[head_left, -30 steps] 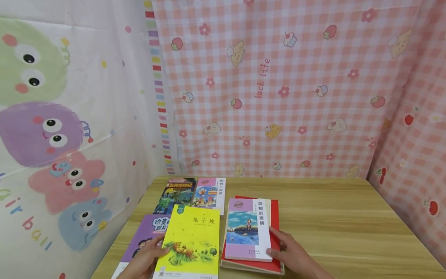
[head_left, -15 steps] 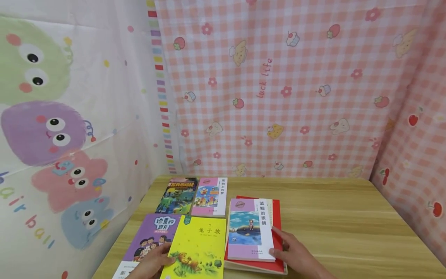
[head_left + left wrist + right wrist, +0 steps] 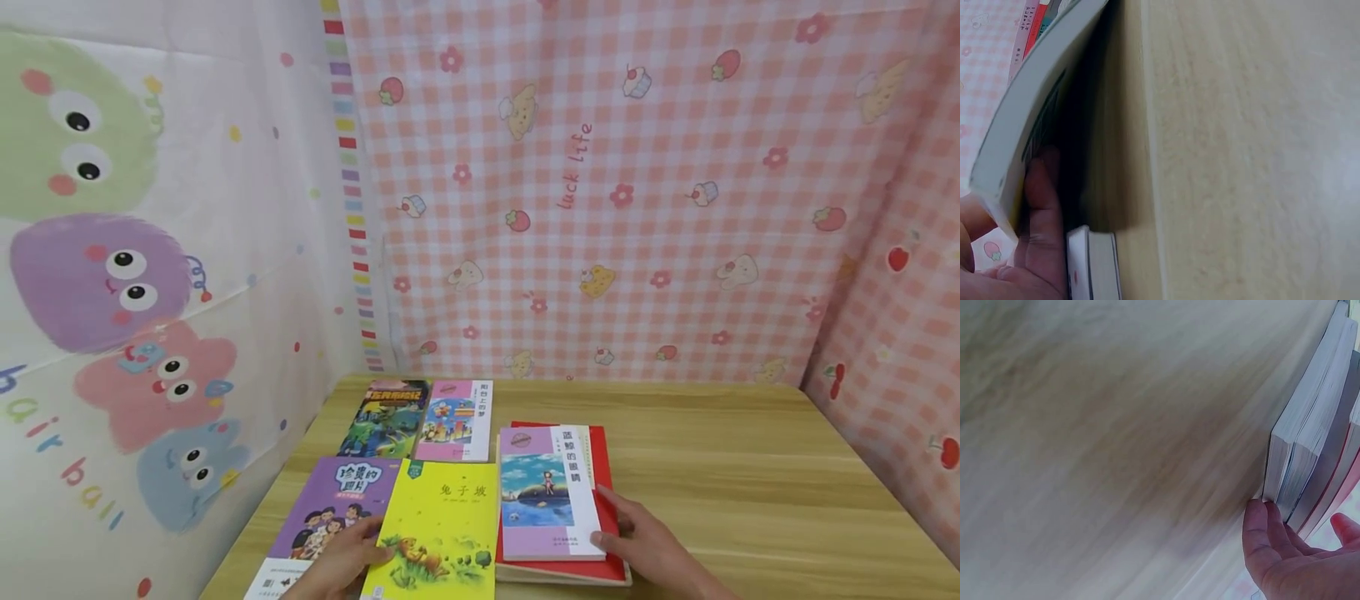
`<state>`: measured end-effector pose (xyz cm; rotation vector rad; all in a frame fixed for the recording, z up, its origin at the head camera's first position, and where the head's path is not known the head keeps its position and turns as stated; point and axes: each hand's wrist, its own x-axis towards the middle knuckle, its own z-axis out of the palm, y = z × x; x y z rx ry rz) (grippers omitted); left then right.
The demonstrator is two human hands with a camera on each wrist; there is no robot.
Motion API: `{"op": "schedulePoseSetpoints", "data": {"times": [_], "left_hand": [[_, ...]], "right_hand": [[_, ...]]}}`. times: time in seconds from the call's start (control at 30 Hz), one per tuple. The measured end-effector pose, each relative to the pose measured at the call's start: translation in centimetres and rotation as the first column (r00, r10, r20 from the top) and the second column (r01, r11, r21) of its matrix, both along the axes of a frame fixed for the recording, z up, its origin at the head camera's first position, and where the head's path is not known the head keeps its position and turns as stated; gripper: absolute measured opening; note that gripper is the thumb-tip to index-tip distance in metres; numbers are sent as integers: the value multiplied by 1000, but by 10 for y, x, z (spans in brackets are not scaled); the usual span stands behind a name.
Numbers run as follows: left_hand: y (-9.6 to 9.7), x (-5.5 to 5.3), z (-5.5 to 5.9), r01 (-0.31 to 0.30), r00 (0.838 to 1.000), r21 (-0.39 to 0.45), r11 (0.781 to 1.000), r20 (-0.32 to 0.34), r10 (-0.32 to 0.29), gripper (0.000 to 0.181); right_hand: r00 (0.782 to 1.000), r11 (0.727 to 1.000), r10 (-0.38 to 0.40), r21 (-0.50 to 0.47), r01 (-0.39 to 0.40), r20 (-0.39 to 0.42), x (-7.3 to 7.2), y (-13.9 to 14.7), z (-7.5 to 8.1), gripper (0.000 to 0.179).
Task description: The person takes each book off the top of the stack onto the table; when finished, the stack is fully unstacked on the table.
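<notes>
A yellow, rectangular paper book (image 3: 438, 529), long axis running near to far, is pinched at its left edge by the nearer left hand (image 3: 347, 557); rightward, the right hand (image 3: 643, 540) touches a lilac-and-white paperback (image 3: 540, 500), its grip unclear.

It looks like a small nook made nice for kids, maybe in a home, but I can't tell for sure. A pink check cloth (image 3: 660, 142) with cakes (image 3: 637, 81) and berries (image 3: 726, 64) hangs at the back. A white cloth (image 3: 262, 200) on the left has funny faces (image 3: 101, 283). A cherry cloth (image 3: 911, 350) hangs on the right. Bright books (image 3: 438, 517) lie on a wood desk (image 3: 720, 467).
</notes>
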<state>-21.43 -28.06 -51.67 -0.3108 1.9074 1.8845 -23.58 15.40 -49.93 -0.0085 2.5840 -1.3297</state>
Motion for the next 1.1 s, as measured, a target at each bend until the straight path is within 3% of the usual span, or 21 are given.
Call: {"op": "schedulePoseSetpoints", "data": {"times": [0.2, 0.47, 0.63, 0.73, 0.83, 0.97, 1.03, 1.1], "left_hand": [[9, -5, -3, -21, 1000, -89, 996, -18, 20, 65], [15, -10, -4, -23, 999, -81, 996, 38, 26, 67], [15, -9, -4, 0, 1000, -68, 998, 29, 2, 66], [14, -8, -1, 35, 999, -100, 994, 19, -33, 65], [14, -8, 7, 57, 998, -229, 972, -1, -58, 63], [14, -8, 23, 25, 994, -412, 911, -83, -65, 56], [14, -8, 29, 2, 991, -454, 891, -121, -63, 54], [14, -9, 32, -1, 991, -461, 887, -120, -61, 54]], "right_hand": [[1000, 1000, -17, 18, 17, 2, 0, 6, -1, 82], [1000, 1000, -26, -6, 26, 17, 1, 11, -1, 83], [999, 999, -31, -25, 31, 35, 0, 11, 0, 82], [999, 999, -33, -25, 34, 37, 0, 10, -1, 82], [999, 999, -29, -23, 30, 28, 0, 10, -1, 82], [1000, 1000, -25, -13, 25, 16, 0, 9, 0, 83], [1000, 1000, -26, -2, 26, 14, -1, 10, 0, 84], [999, 1000, -30, 9, 30, 13, -1, 9, 1, 84]]}}
